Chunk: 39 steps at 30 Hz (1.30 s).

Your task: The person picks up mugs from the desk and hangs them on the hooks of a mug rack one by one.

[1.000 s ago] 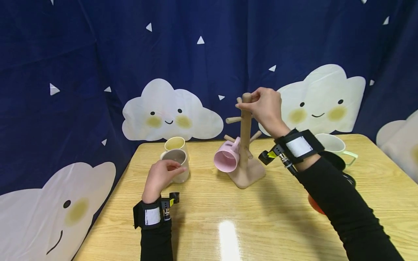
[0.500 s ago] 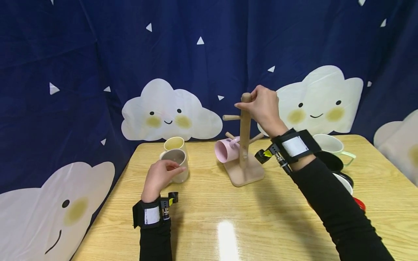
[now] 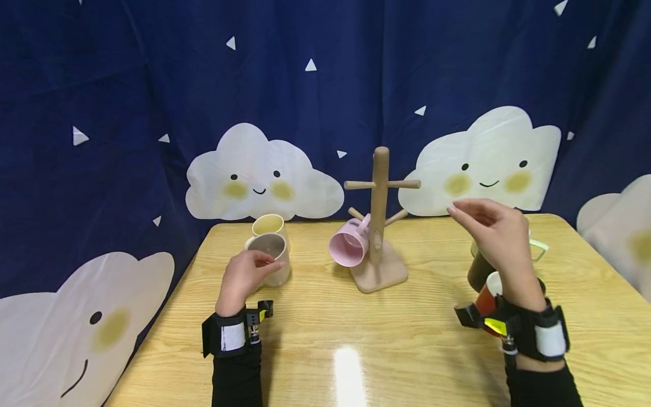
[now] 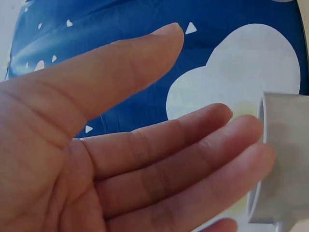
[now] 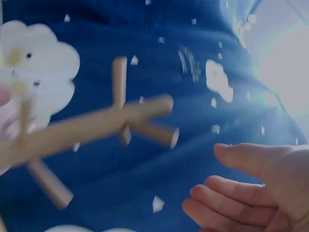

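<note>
My left hand (image 3: pixel 246 278) hovers at the near side of a grey mug (image 3: pixel 281 267), thumb apart from the extended fingers. In the left wrist view its fingertips overlap the mug's rim (image 4: pixel 285 154); whether they touch it I cannot tell. My right hand (image 3: pixel 500 243) is in the air right of a wooden mug tree (image 3: pixel 378 209), thumb and fingers apart, holding nothing. A pink mug (image 3: pixel 350 244) hangs tilted by its handle on a lower left peg of the tree, mouth facing me. The right wrist view shows the tree's bare upper pegs (image 5: pixel 119 82).
A yellow mug (image 3: pixel 269 225) stands behind the grey one. Below and behind my right hand are a red mug (image 3: pixel 485 302) with white inside, a dark mug (image 3: pixel 479 275) and a mug with a pale green handle (image 3: pixel 540 247), partly covered. A dark blue cloud-print curtain (image 3: pixel 285 96) backs the table.
My right hand has let go of the tree's post top and moved right and down. The tree turned a little, swinging the pink mug with it. My left hand stays by the grey mug.
</note>
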Available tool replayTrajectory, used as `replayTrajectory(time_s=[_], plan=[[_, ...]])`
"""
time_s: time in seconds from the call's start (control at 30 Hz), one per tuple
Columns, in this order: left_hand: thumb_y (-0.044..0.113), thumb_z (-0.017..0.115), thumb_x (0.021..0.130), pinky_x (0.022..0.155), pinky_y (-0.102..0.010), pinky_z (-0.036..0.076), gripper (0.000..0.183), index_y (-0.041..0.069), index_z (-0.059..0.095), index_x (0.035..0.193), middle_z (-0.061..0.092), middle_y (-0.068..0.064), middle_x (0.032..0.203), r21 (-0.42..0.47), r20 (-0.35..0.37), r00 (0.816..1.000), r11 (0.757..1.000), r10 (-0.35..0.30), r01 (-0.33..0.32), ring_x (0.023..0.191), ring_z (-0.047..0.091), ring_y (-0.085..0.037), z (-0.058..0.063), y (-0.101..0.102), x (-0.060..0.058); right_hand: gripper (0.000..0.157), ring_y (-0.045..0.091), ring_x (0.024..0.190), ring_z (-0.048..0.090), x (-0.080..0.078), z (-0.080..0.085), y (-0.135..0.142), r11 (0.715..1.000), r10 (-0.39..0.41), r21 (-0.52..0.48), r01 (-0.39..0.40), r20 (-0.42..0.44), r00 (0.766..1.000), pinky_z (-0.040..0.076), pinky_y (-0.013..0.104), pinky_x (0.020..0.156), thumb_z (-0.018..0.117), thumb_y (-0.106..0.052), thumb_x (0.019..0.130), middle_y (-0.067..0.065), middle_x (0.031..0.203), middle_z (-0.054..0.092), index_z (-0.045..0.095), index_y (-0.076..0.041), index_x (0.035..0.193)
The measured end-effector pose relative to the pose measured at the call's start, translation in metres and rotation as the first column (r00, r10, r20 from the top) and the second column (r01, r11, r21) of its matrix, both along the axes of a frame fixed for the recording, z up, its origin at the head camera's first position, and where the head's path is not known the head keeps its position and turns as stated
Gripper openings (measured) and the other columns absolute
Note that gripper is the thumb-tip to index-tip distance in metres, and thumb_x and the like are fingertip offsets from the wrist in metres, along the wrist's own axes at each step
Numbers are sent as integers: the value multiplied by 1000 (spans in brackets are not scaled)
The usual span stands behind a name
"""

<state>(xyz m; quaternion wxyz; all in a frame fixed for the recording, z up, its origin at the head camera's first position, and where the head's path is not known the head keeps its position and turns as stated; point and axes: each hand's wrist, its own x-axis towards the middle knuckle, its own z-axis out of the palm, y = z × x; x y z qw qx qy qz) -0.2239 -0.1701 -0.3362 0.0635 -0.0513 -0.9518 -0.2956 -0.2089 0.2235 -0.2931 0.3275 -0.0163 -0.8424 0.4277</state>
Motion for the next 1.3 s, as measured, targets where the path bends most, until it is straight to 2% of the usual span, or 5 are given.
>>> replayTrajectory(time_s=[0.23,0.77,1.0,1.1,1.3], plan=[[32,64,77,72,-41,48,33,2,67,91,67,-14,89,5,5,1000,1000,14,-14,81,59,-23,-1,-3,-1,39,-1,75,57,8,-45,43,998,-26,-46,33,142,990,40,9,62,66,-44,73,-22,73,64,69,-12,95],[26,67,75,71,-41,48,29,2,67,90,67,-14,89,24,11,999,999,44,-45,80,58,-22,-4,-5,-1,38,-12,68,52,19,-35,51,999,-27,37,22,141,990,37,7,61,65,-39,76,-40,67,51,67,-6,96],[25,68,74,70,-41,48,29,1,67,90,67,-14,88,5,20,999,999,38,-38,78,58,-22,-5,-5,-2,38,10,71,61,10,-49,47,956,-3,294,-26,99,995,49,40,62,63,-41,78,15,86,69,67,-6,95],[25,68,74,71,-41,48,29,1,67,90,67,-14,89,4,28,999,999,40,-40,79,58,-22,-6,-4,-2,36,29,72,62,12,-43,33,929,57,357,-98,123,991,48,49,63,63,-34,79,19,83,68,65,0,93],[24,68,73,71,-41,48,29,1,67,90,67,-14,89,-15,20,999,999,40,-40,78,58,-22,-8,-2,-5,38,33,78,60,6,-49,22,876,80,436,-205,288,954,47,49,66,65,-33,78,17,83,68,64,0,95]])
